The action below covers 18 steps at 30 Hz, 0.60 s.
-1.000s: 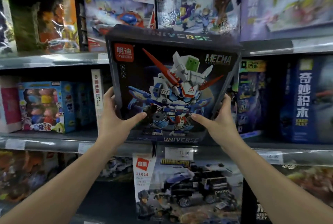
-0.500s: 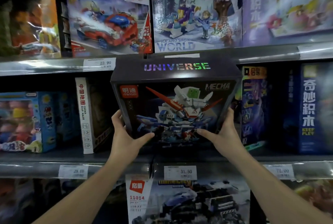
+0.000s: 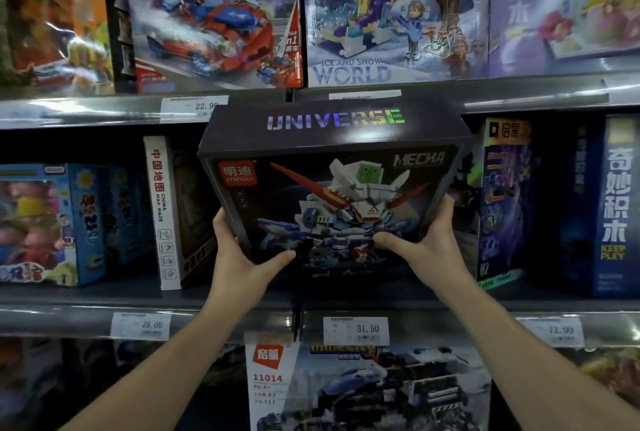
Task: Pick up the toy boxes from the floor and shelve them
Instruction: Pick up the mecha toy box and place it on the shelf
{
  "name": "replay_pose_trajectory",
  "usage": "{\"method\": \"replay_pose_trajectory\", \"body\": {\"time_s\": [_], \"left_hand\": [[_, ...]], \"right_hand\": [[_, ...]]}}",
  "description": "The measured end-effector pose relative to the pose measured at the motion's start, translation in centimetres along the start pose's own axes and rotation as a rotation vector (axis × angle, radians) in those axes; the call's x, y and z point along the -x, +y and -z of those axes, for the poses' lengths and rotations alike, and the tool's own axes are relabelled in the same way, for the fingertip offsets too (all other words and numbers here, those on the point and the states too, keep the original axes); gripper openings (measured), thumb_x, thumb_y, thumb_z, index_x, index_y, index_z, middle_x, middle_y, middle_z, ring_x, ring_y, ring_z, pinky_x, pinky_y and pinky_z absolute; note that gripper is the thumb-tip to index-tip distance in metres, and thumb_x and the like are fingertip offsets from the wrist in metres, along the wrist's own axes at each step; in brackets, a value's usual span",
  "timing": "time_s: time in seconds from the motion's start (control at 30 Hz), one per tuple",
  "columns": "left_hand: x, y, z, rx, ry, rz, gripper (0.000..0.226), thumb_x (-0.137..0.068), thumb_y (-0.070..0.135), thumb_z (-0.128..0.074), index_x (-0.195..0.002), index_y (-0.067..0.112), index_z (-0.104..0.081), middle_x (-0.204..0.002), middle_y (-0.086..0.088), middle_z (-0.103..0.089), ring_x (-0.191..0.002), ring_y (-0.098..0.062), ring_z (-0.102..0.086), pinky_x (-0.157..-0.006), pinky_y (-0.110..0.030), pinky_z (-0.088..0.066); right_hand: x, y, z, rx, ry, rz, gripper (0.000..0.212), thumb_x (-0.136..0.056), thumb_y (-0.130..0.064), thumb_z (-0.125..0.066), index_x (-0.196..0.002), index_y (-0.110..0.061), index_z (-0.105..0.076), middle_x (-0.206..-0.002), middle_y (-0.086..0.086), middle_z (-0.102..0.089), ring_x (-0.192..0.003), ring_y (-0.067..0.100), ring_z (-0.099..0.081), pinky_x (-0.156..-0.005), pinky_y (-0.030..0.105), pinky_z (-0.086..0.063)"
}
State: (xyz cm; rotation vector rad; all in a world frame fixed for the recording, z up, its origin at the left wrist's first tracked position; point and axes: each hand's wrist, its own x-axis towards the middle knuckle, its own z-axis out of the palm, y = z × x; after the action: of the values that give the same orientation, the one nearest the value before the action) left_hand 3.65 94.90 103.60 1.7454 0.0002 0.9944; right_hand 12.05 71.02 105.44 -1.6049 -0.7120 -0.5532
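Observation:
A black toy box with a white and blue mecha robot on its front and "UNIVERSE" on its top sits in the gap on the middle shelf, its top tilted toward me. My left hand grips its lower left corner, thumb across the front. At the lower right corner, my right hand grips the same way. The box's bottom edge is hidden behind my hands and the dark shelf.
A white map-maze box stands to the left of the gap, a dark purple box to the right. Further toy boxes fill the shelf above and the shelf below. Price tags line the shelf edges.
The mecha box has moved down and back from in front of the shelves into the middle shelf gap, its top now facing me. Both hands kept their grip on its lower corners.

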Motion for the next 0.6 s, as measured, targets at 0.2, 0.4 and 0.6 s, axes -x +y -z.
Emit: {"method": "replay_pose_trajectory", "body": {"time_s": [0.2, 0.4, 0.6], "left_hand": [[-0.7, -0.8, 0.2, 0.108, -0.022, 0.003, 0.109, -0.07, 0.007, -0.086, -0.148, 0.033, -0.015, -0.127, 0.02, -0.049, -0.115, 0.002, -0.049, -0.098, -0.019, -0.036], [-1.0, -1.5, 1.5, 0.234, -0.079, 0.027, 0.069, -0.062, 0.03, -0.087, -0.122, 0.036, -0.052, -0.12, 0.008, -0.067, -0.112, -0.006, -0.063, -0.104, -0.04, -0.048], [-1.0, -2.0, 3.1, 0.309, -0.04, 0.034, 0.076, -0.049, 0.056, -0.091, -0.117, 0.04, -0.061, -0.12, 0.001, -0.07, -0.117, -0.02, -0.063, -0.104, -0.052, -0.046]], "right_hand": [[-0.4, -2.3, 0.8, 0.016, 0.027, 0.222, 0.081, -0.069, -0.003, -0.086, -0.112, -0.039, -0.027, -0.118, -0.016, -0.039, -0.094, -0.023, -0.053, -0.077, -0.002, -0.039], [-1.4, -5.1, 1.9, 0.141, -0.018, 0.325, 0.084, -0.062, -0.037, -0.089, -0.121, -0.038, -0.029, -0.124, -0.006, -0.041, -0.113, 0.002, -0.051, -0.089, 0.009, -0.045], [-1.6, -7.5, 2.7, 0.377, -0.024, 0.403, 0.089, -0.06, -0.04, -0.092, -0.125, -0.039, -0.032, -0.134, -0.006, -0.04, -0.122, 0.014, -0.045, -0.097, 0.039, -0.048]]}}
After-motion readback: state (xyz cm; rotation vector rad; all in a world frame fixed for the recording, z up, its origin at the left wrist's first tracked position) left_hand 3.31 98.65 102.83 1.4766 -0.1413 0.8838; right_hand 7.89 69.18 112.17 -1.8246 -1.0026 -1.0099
